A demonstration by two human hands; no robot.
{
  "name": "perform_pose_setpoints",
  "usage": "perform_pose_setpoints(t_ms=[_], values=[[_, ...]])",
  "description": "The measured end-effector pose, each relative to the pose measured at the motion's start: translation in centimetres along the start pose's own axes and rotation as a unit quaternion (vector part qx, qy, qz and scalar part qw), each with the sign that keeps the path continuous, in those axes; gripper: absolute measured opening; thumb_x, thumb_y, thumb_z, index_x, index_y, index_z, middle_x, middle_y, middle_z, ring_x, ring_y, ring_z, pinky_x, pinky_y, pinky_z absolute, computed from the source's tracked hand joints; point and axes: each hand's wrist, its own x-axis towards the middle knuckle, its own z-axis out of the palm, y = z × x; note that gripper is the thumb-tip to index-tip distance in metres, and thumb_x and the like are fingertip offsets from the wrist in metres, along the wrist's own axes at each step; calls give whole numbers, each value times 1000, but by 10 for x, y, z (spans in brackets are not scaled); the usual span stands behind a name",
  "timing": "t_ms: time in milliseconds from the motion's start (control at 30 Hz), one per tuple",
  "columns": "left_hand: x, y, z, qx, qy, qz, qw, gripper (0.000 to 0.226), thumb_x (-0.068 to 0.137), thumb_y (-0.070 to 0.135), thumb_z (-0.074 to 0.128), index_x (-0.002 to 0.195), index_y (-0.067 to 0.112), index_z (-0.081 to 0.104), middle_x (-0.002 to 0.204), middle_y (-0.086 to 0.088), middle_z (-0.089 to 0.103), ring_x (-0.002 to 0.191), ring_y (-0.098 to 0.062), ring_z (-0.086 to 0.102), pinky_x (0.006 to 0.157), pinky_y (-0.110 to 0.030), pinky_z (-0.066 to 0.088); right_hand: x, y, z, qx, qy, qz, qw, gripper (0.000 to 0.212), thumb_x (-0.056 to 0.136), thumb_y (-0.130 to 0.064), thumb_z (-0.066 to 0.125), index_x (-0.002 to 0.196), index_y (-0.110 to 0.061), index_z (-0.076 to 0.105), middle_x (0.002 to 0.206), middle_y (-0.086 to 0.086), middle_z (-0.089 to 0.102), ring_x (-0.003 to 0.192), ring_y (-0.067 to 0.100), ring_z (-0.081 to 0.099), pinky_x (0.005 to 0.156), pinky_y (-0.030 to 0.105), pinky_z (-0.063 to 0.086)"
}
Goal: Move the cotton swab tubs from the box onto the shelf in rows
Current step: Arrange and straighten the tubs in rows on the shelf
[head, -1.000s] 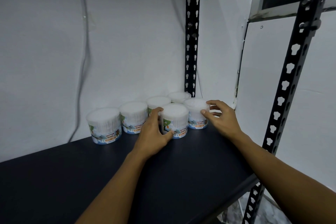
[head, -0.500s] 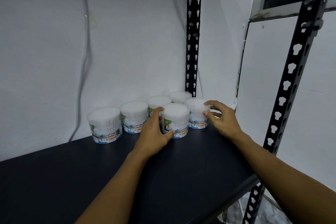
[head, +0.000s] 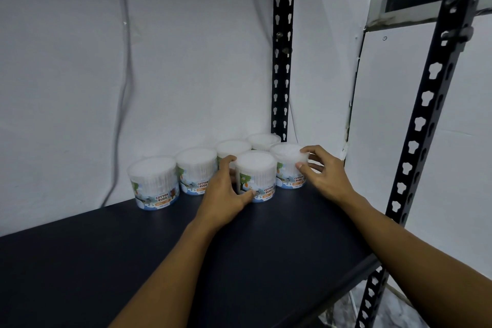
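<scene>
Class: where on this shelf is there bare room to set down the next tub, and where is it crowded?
Free: the dark shelf left of and in front of the leftmost tub. Crowded: the back right corner, where six tubs cluster under both hands.

The shelf board point(head: 133, 269) is dark, almost black with a blue tone. The cotton swab tubs point(head: 153, 181) are clear plastic and look white from the swabs inside. Each label shows a green tree, a blue and white lower band, small orange marks, and the words "COTTON BUDS" in white letters. The two upright posts point(head: 282, 61) are black, with a regular pattern of keyhole-shaped holes. The wall point(head: 66, 74) behind is white-grey, and a grey cable point(head: 127, 61) runs down it.
</scene>
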Motion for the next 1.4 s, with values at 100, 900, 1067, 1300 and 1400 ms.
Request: perform_pose_setpoints(t_ms=[100, 900, 1067, 1300, 1400], values=[[1, -1, -1, -22, -5, -32, 999, 86, 74, 24, 81, 140, 27, 27, 110, 9, 58, 97, -1, 58, 78, -14, 48, 1, 1, 0, -21, -4, 8, 1000, 32, 85, -26, 69, 114, -24, 56, 121, -6, 57, 108, 7, 56, 83, 19, 51], [1, 0, -3, -41, -24, -74, 996, 52, 77, 22, 80, 112, 28, 42, 94, 19, 55, 88, 2, 57, 69, -11, 43, 0, -3, 0, 6, -28, 42, 999, 37, 83, -26, 72, 115, -27, 53, 121, -2, 57, 108, 12, 57, 77, 19, 53], [1, 0, -3, -43, -27, -74, 996, 53, 77, 22, 80, 112, 30, 42, 94, 19, 55, 89, 1, 57, 71, -12, 43, 0, -3, 1, 1, -28, 40, 999, 38, 83, -26, 72, 116, -26, 53, 120, -1, 57, 108, 13, 57, 77, 18, 53], [2, -1, -3, -42, -29, -76, 996, 58, 77, 24, 80, 121, 24, 44, 99, 14, 56, 94, -5, 59, 80, -19, 47, 1, -2, 0, 8, -37, 41, 998, 38, 85, -24, 70, 118, -25, 52, 122, -2, 56, 110, 14, 56, 78, 16, 53], [3, -1, -2, -43, -28, -74, 996, 61, 76, 25, 80, 125, 22, 44, 101, 11, 57, 97, -7, 60, 83, -22, 49, 1, -1, 0, 7, -40, 41, 998, 38, 87, -21, 67, 120, -23, 51, 122, -1, 56, 111, 14, 55, 75, 11, 51]])
